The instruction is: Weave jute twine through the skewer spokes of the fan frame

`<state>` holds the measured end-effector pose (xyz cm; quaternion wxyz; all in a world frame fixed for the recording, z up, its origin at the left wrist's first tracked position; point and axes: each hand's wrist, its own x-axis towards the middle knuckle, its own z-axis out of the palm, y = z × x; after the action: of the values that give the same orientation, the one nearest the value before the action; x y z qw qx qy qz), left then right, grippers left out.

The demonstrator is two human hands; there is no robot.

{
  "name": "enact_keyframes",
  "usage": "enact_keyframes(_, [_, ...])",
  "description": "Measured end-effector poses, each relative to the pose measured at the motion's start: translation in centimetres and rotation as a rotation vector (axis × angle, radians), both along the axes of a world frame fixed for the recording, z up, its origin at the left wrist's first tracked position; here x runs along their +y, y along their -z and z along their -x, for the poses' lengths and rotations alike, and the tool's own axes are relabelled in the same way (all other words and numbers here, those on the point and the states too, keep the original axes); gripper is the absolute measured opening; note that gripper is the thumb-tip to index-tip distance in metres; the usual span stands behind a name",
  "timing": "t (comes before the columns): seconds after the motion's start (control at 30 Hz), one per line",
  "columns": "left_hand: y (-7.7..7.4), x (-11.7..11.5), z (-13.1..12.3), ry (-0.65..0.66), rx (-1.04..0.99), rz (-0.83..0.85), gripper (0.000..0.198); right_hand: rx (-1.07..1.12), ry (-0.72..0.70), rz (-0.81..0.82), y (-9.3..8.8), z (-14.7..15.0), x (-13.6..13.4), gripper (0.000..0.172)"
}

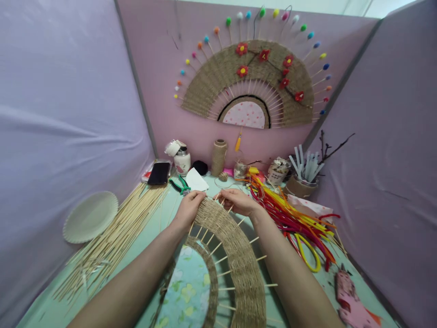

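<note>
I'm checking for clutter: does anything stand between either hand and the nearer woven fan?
Nothing visible does. The left hand grips the woven fan by its upper end; the right hand is at its outer edge, by the sticks. The green pliers lie beyond the left hand, not between.

Your left hand (191, 207) and right hand (238, 202) are bare, like your left forearm (136, 269) and right forearm (290, 264).

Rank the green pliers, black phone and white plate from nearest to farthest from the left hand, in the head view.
1. Green pliers, just beyond the left hand.
2. Black phone, farther back, left.
3. White plate, far left.
</note>
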<state>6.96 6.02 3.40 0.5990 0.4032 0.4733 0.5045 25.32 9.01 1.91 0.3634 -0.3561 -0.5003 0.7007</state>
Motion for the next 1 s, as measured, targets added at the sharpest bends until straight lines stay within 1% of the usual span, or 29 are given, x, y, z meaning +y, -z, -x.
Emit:
enact_keyframes(0.17, [-0.4, -0.3, 0.1, 0.009, -0.046, 0.051, 0.014, -0.192, -0.013, -0.087, -0.5, -0.3, -0.3, 0.048])
enact_keyframes(0.3, [-0.8, -0.2, 0.2, 0.022, -0.067, 0.078, 0.014, -0.394, -0.01, -0.244, -1.6, -0.8, -0.7, 0.046])
enact_keyframes(0.47, [-0.9, -0.2, 0.5, 0.037, -0.08, 0.088, 0.014, -0.599, 0.12, -0.451, -3.2, -1.6, -1.2, 0.041])
enact_keyframes(0.6, [-0.7, 0.0, 0.6, 0.034, -0.083, 0.1, 0.014, -0.716, 0.177, -0.579, -4.5, -1.8, -1.8, 0.037])
enact_keyframes(0.7, [-0.6, 0.1, 0.7, 0.027, -0.094, 0.103, 0.014, -0.733, 0.153, -0.614, -5.2, -1.8, -2.2, 0.035])
enact_keyframes(0.83, [-0.6, 0.2, 0.8, 0.029, -0.125, 0.122, 0.015, -0.72, 0.026, -0.602, -5.2, -2.0, -2.4, 0.035])
enact_keyframes(0.9, [-0.8, 0.2, 0.9, 0.044, -0.137, 0.165, 0.013, -0.713, -0.007, -0.585, -5.0, -2.2, -2.3, 0.035])
enact_keyframes(1.0, [-1.5, 0.0, 1.0, 0.103, -0.149, 0.26, 0.011, -0.685, -0.03, -0.571, -4.7, -2.5, -2.1, 0.036])
